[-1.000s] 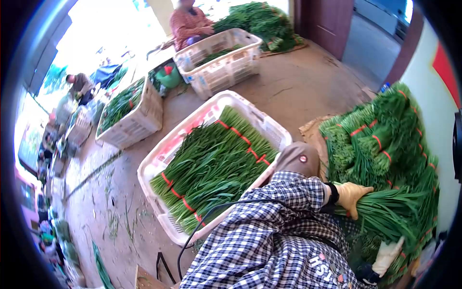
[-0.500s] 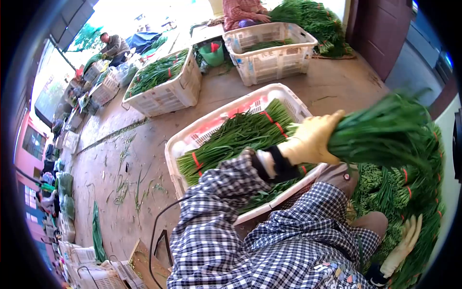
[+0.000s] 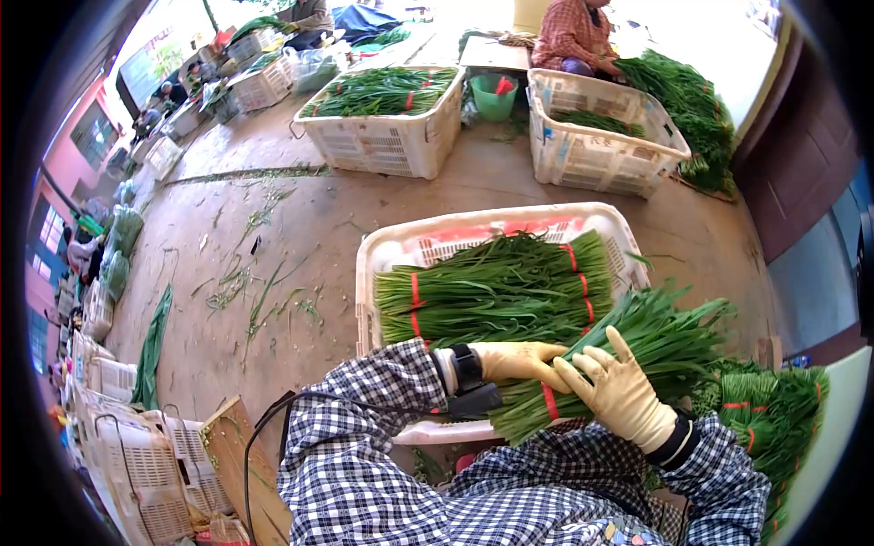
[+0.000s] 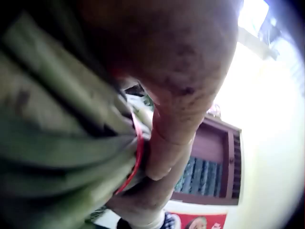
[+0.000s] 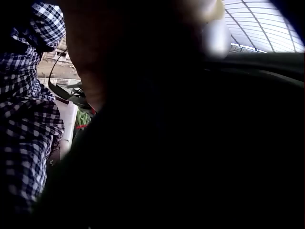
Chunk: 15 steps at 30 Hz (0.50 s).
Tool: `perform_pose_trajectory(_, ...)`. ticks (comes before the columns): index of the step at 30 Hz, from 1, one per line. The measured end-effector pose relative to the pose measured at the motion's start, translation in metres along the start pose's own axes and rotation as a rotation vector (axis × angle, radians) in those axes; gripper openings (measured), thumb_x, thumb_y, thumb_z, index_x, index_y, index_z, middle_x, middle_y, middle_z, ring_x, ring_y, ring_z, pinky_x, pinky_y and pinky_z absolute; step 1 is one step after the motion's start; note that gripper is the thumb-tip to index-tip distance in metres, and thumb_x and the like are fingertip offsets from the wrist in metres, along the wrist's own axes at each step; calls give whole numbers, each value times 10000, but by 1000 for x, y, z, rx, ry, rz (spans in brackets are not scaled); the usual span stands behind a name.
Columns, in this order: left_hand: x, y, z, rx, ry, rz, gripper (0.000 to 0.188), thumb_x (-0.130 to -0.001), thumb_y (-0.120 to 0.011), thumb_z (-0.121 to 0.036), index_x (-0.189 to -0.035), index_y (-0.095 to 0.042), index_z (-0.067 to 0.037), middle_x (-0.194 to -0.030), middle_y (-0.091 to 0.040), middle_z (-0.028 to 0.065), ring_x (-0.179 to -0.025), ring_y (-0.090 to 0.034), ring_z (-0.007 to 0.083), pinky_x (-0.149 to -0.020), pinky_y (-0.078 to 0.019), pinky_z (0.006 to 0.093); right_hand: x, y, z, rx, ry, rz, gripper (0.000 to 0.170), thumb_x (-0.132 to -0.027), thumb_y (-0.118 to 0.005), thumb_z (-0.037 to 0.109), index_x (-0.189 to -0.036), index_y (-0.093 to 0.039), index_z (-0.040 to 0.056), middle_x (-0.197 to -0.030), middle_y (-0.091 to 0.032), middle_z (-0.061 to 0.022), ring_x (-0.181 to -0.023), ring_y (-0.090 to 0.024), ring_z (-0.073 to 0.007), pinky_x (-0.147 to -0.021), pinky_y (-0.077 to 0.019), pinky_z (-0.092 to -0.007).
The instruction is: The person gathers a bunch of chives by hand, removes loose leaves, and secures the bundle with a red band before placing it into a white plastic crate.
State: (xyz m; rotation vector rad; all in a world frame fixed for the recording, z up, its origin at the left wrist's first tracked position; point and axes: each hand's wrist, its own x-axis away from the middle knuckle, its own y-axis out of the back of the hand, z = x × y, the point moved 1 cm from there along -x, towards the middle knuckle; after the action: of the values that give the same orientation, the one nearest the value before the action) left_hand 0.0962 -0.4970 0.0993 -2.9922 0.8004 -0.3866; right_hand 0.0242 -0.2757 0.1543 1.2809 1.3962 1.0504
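Note:
In the head view my gloved left hand [image 3: 519,361] grips a bundle of garlic chives [image 3: 674,337] over the near right corner of a white plastic crate [image 3: 366,300]. A red band [image 3: 549,400] circles its stem end, which points left and toward me. My gloved right hand [image 3: 633,400] lies against the bundle's near side with fingers extended, fingertips close to the left hand. Inside the crate, banded chives [image 3: 492,296] lie in rows. The left wrist view shows blurred stems [image 4: 62,157] and the red band beside the left hand [image 4: 186,90]. Most of the right wrist view is dark.
A pile of banded chives [image 3: 774,419] lies at my right by the wall. Two more crates, one filled with greens [image 3: 382,146] and one partly filled [image 3: 583,164], stand ahead with a green bucket [image 3: 493,100] between them. A seated person [image 3: 569,41] is behind. Stacked crates [image 3: 137,473] stand lower left.
My left hand lifted the bundle from the right-hand pile and brought it left to the crate. The right hand moved from the pile up to the bundle. The head view turned.

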Motion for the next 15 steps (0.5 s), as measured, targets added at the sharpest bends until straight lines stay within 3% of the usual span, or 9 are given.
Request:
perform_pose_trajectory(2, 15, 21, 7, 12, 37, 6, 824, -951, -696, -532, -1575, -460, -48, -1520, -557, 174, -1419, -488, 223, -1187, -364, 353, -7, -5, -2, -43, -3, 7, 546, -949, -577, 157, -1493, -530, 134, -1228, -651, -66, -1230, -618, -257, -1260, -245, -589)
perform_pose_trajectory(5, 22, 73, 42, -160, 44, -362, 672, -1032, -634, -504, -1520, -534, -52, -1543, -556, 126, -1438, -488, 219, -1213, -371, 379, -12, -12, -11, -124, -86, 60, 624, -886, -669, 155, -1489, -528, 80, -1201, -654, -63, -1182, -636, -253, -1257, -260, -584)
perform_pose_trajectory(6, 18, 103, 83, -352, -21, -595, 647, -998, -680, -505, -1442, -597, -42, -1485, -602, 141, -1382, -552, 270, -1169, -422, 395, -13, -10, -14, -210, -154, 74, 710, -821, -731, 160, -1494, -522, 69, -1199, -650, -68, -1179, -633, -258, -1256, -266, -580)
perform_pose_trajectory(7, 30, 117, 84, -865, 158, -875, 657, -944, -730, -492, -1404, -611, -38, -1428, -630, 169, -1320, -594, 322, -1128, -458, 412, -14, -9, -19, -293, -222, 88, 799, -756, -793, 164, -1499, -517, 57, -1197, -646, -72, -1175, -631, -262, -1254, -272, -576)
perform_pose_trajectory(8, 39, 134, 83, -1061, 328, -911, 728, -906, -742, -491, -1443, -562, -35, -1444, -605, 188, -1331, -571, 353, -1153, -426, 453, -14, -11, -25, -295, -246, 72, 961, -634, -881, 196, -1504, -505, 39, -1205, -637, -74, -1178, -623, -268, -1258, -274, -565)
perform_pose_trajectory(10, 50, 172, 145, -1418, 500, -1076, 881, -894, -704, -596, -1523, -458, -31, -1540, -518, 179, -1418, -486, 329, -1187, -329, 535, -16, -12, -34, -256, -268, 16, 1014, -594, -919, 219, -1499, -502, 31, -1229, -628, -80, -1190, -602, -266, -1257, -278, -563)
perform_pose_trajectory(11, 59, 182, 157, -1521, 541, -1147, 924, -860, -690, -690, -1484, -515, -32, -1471, -588, 187, -1380, -533, 326, -1165, -339, 547, -19, -9, -39, -251, -285, -18, 1030, -583, -928, 227, -1500, -500, 31, -1231, -625, -81, -1193, -595, -266, -1256, -278, -563)
perform_pose_trajectory(13, 73, 201, 145, -1052, 856, -831, 962, -823, -682, -761, -1437, -571, -29, -1378, -662, 188, -1347, -571, 326, -1166, -331, 554, -26, -6, -52, -196, -282, -77, 1136, -517, -959, 210, -1529, -468, 43, -1223, -603, -85, -1189, -580, -271, -1254, -277, -554)
perform_pose_trajectory(15, 71, 200, 159, -1106, 752, -899, 936, -800, -671, -805, -1340, -653, -41, -1258, -721, 176, -1276, -625, 322, -1136, -365, 525, -38, -1, -65, -180, -285, -126, 1175, -495, -966, 197, -1541, -452, 49, -1206, -590, -90, -1183, -573, -278, -1247, -281, -553)
